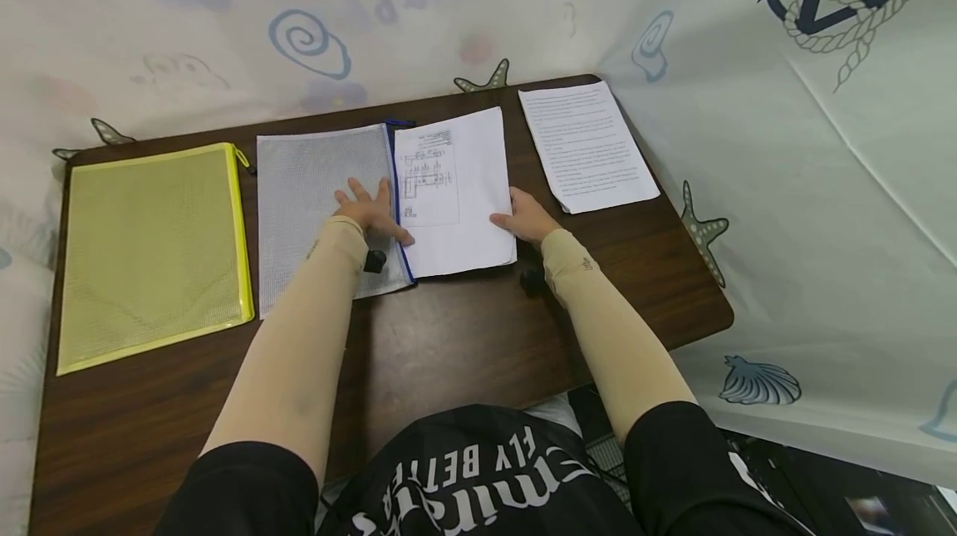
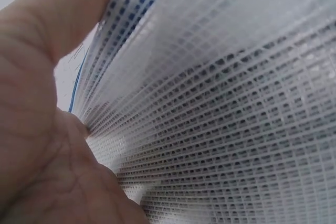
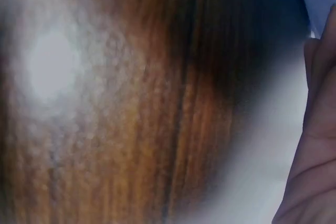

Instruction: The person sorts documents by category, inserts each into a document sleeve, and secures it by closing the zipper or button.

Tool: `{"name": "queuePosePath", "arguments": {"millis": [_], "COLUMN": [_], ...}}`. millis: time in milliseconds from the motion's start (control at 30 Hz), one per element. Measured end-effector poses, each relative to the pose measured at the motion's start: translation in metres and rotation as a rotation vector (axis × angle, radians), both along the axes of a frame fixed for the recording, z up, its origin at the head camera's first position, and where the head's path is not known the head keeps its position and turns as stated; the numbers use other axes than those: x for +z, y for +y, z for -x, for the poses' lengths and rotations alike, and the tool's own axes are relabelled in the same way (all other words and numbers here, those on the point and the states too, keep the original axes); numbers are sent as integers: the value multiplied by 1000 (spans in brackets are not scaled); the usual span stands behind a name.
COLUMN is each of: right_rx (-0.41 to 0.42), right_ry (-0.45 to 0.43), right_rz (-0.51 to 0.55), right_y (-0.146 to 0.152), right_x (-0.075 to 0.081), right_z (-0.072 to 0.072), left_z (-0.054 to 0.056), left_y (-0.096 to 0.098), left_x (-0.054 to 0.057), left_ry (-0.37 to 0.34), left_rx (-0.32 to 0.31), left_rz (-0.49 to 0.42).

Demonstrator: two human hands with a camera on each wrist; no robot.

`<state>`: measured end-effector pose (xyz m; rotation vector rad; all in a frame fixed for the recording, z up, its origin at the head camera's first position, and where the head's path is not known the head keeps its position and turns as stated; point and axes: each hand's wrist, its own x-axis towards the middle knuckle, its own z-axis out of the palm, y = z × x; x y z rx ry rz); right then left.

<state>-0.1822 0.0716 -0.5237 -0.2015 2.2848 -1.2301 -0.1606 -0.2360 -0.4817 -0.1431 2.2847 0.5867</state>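
A clear mesh zipper pouch with a blue edge (image 1: 317,179) lies in the middle of the table. My left hand (image 1: 371,210) rests on it with spread fingers, the thumb reaching across the blue zipper edge. In the left wrist view the mesh (image 2: 226,129) fills the space beside the palm. A stack of paper with a printed diagram (image 1: 471,187) lies right of the pouch, its left side along the zipper edge. My right hand (image 1: 529,218) pinches the stack's right edge, thumb on top, the other fingers partly hidden. The right wrist view catches only part of that hand (image 3: 315,140).
At the left lies a yellow mesh zipper pouch (image 1: 153,253). Another stack of printed pages (image 1: 589,147) is at the back right, near the table's right edge. The brown wooden table (image 1: 463,345) meets a patterned curtain (image 1: 419,29) behind and at the right.
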Motion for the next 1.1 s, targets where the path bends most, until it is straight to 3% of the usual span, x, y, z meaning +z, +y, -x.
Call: {"name": "queuePosePath", "arguments": {"millis": [200, 400, 700, 833, 967, 1100], "right_rx": [28, 113, 125, 52, -22, 8], "right_ry": [-37, 2, 5, -142, -323, -302], "right_rz": [59, 6, -59, 36, 149, 146], "right_y": [-7, -20, -43, -45, -34, -26], "right_x": [0, 4, 9, 10, 12, 11], "right_z": [-1, 8, 16, 8, -1, -7], "left_z": [-1, 1, -3, -6, -5, -4], "left_y": [-7, -10, -11, -13, -17, -20], "left_x": [-3, -10, -1, 0, 2, 3], "left_ry": [-14, -36, 0, 3, 14, 27], "left_rx": [6, 17, 11, 13, -32, -60], "left_rz": [-2, -23, -29, -41, -23, -3]}}
